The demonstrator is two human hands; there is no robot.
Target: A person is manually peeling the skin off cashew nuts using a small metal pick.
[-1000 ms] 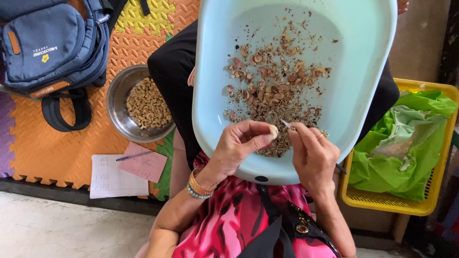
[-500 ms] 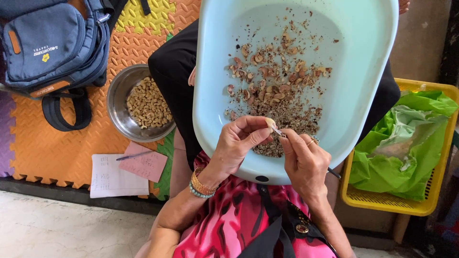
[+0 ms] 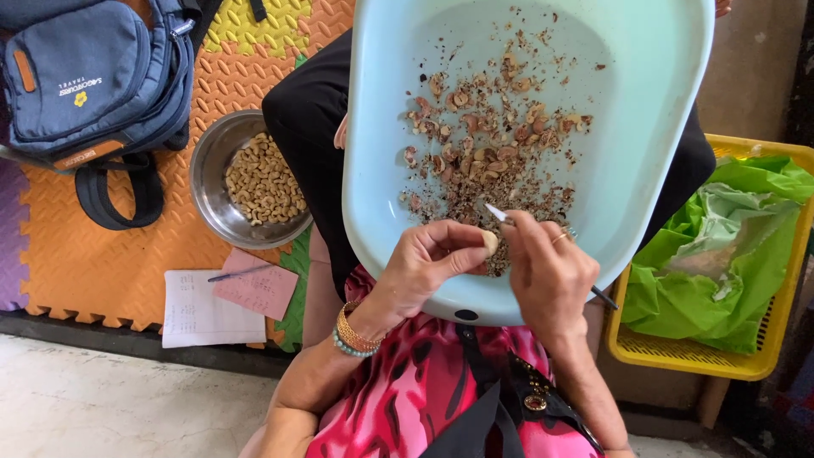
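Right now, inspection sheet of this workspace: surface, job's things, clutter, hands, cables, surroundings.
Surface: pale blue tub on the lap, over orange foam floor mats.
Job's things: pale nut pinched in left hand; small knife in right hand, tip by the nut; brown shells and skins scattered in the tub; steel bowl of peeled nuts on the mat.
Clutter: blue backpack; papers with a pen.
Hands: both closed, bare; bracelets on the left wrist.
Cables: nothing seen.
Surroundings: yellow basket holding green plastic bag; concrete floor.
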